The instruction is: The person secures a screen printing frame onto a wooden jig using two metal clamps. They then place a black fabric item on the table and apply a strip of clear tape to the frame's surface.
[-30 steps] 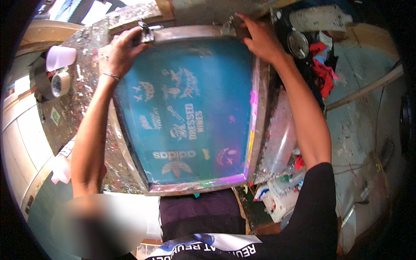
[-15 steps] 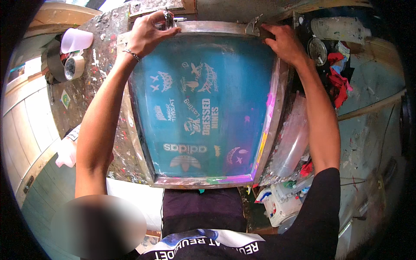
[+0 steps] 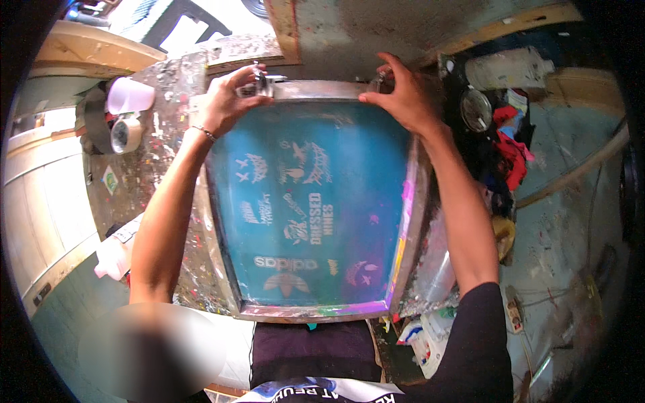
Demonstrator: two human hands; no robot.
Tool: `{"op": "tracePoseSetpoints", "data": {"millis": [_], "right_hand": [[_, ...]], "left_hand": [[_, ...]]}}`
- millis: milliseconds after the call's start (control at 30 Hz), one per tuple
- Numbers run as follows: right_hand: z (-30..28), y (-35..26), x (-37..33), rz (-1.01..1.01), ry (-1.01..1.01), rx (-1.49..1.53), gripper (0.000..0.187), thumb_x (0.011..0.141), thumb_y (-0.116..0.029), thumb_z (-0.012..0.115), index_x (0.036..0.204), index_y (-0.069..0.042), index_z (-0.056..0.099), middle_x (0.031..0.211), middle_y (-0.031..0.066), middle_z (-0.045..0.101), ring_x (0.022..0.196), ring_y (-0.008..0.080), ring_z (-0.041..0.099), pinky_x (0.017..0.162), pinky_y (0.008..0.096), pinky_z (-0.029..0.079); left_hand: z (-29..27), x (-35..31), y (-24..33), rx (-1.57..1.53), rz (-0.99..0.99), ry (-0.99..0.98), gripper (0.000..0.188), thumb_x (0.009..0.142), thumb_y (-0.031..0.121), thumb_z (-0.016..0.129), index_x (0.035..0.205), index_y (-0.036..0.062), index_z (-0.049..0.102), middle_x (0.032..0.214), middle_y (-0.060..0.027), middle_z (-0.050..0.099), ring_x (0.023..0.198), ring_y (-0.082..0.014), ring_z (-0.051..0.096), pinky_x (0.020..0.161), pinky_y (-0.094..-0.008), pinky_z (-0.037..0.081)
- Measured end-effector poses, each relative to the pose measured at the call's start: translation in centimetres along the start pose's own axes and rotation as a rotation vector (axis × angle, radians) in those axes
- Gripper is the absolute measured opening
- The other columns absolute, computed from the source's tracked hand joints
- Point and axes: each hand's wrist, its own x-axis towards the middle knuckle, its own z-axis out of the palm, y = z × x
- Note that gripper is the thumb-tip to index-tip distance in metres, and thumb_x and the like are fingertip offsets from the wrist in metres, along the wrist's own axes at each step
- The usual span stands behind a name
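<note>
A silk-screen frame (image 3: pixel 326 90) with blue mesh (image 3: pixel 363 154) and pale stencil designs lies before me. Two metal hinge clamps stand along its far edge. At the left clamp (image 3: pixel 259 82), my left hand (image 3: pixel 230 101) is closed, thumb toward the frame and fingers behind the metal. My right hand (image 3: pixel 405 97) curves around the right clamp (image 3: pixel 383 82), its thumb on the frame's far bar and its forefinger raised behind. The fingers of both hands partly hide the clamps. Pink, yellow and purple ink smears the frame's right and near sides.
The paint-spattered table (image 3: pixel 171 101) holds a translucent cup (image 3: pixel 131 95) and a tape roll (image 3: pixel 125 136) on the left. On the right are a round lid (image 3: pixel 476 110), red rags (image 3: pixel 512 153) and a clear plastic sheet (image 3: pixel 433 258). A wooden ledge (image 3: pixel 285 30) borders the far side.
My right hand has shifted left from the frame's far corner to wrap around the right clamp. My left hand stays at its clamp. The whole scene sits lower in view.
</note>
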Motion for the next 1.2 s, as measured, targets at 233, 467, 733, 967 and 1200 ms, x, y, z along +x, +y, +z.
{"op": "tracePoseSetpoints", "data": {"millis": [233,467,733,967,1200], "right_hand": [[-0.8,-0.3,-0.5,-0.232,0.115,-0.199,0.069,0.079,-0.043,0.078,0.128,0.0,0.057,0.114,0.0242,0.066,0.104,0.0402,0.064,0.091,0.0464,0.051],[-1.9,-3.4,0.6,0.023,-0.04,-0.293,0.046,0.091,-0.04,0.067,0.11,0.002,0.068,0.108,0.0251,0.066,0.102,0.0403,0.063,0.085,0.047,0.051],[-2.7,-1.5,0.1,-0.113,-0.04,-0.278,0.044,0.092,-0.039,0.066,0.114,0.0,0.068,0.104,0.0215,0.069,0.101,0.0378,0.066,0.086,0.0446,0.052],[-1.9,-1.9,-0.1,0.106,-0.114,-0.262,0.035,0.093,-0.024,0.061,0.125,-0.01,0.064,0.103,0.0155,0.072,0.094,0.0376,0.068,0.081,0.0435,0.055],[-2.2,1.1,0.1,-0.134,-0.023,-0.173,0.042,0.092,-0.007,0.057,0.134,-0.011,0.058,0.116,0.0178,0.068,0.103,0.0332,0.067,0.087,0.0393,0.053]], "left_hand": [[-2.1,2.3,1.5,0.258,0.279,-0.047,0.066,0.079,0.028,0.08,0.137,0.0128,0.053,0.133,-0.0106,0.062,0.118,-0.0295,0.061,0.101,-0.0414,0.049],[-3.6,2.6,2.4,0.585,0.298,-0.225,0.04,0.091,0.036,0.066,0.119,0.0067,0.067,0.133,-0.0087,0.062,0.118,-0.0279,0.061,0.096,-0.0406,0.052],[-4.1,4.5,1.2,0.716,0.494,-0.184,0.031,0.099,0.026,0.055,0.093,0.0009,0.072,0.082,-0.018,0.069,0.071,-0.0295,0.068,0.072,-0.0381,0.054],[-1.0,2.5,4.4,-0.251,-0.281,-0.04,0.04,0.101,0.038,0.055,0.089,0.0033,0.073,0.073,-0.0079,0.073,0.055,-0.009,0.063,0.057,-0.0332,0.053],[-1.9,4.1,3.5,0.647,0.191,-0.108,0.024,0.094,0.02,0.057,0.11,0.0054,0.067,0.093,-0.0175,0.071,0.086,-0.0383,0.067,0.078,-0.0474,0.054]]}}
